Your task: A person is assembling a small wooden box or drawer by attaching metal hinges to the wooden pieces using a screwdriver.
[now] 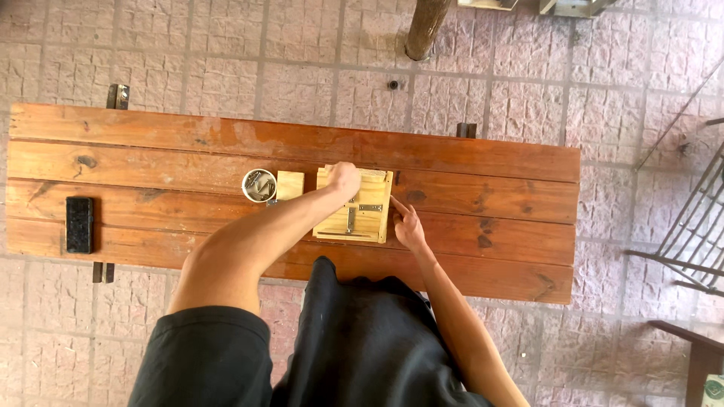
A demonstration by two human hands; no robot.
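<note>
A small pale wooden box point(362, 218) with metal brackets on its top lies on the reddish plank table point(490, 196). My left hand point(344, 179) rests closed on the box's far left corner. Just right of the box is my right hand point(408, 226), one finger stretched out and touching the box's right edge. Left of the box lie a small pale wood block point(289, 185) and a round metal tin point(259, 185) with small metal pieces inside.
A black rectangular object point(79, 224) lies near the table's left end. A wooden post point(424, 29) stands beyond the table on the paved floor. Metal chair frames point(697, 226) stand to the right.
</note>
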